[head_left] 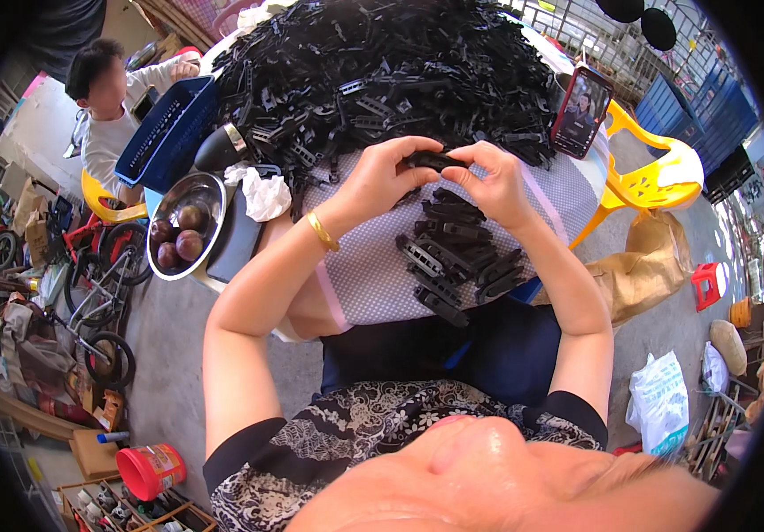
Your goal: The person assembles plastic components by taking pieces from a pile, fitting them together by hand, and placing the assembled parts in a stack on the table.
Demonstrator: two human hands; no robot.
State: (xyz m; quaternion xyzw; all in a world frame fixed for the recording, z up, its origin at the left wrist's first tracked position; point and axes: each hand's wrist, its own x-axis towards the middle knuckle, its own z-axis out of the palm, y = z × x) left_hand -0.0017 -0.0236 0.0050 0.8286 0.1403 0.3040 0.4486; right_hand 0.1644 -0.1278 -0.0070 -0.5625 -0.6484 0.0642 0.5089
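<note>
Between my two hands, above the near part of the table, is a small black plastic part (438,160), long and narrow. My left hand (391,175) pinches its left end, and my right hand (495,184) grips the right end with thumb and fingers. Just below my hands, a small group of similar black parts (462,244) lies in loose rows on the dotted cloth (364,275). Beyond my hands rises a big heap of black plastic parts (382,71), piled over most of the table. My fingers cover some of the held piece.
Left on the table are a steel bowl (214,195) with several dark round fruits, crumpled white tissue (267,195) and a blue basket (165,133). A phone (582,113) stands at the right, near a yellow chair (652,173). Another person (107,115) sits at the far left.
</note>
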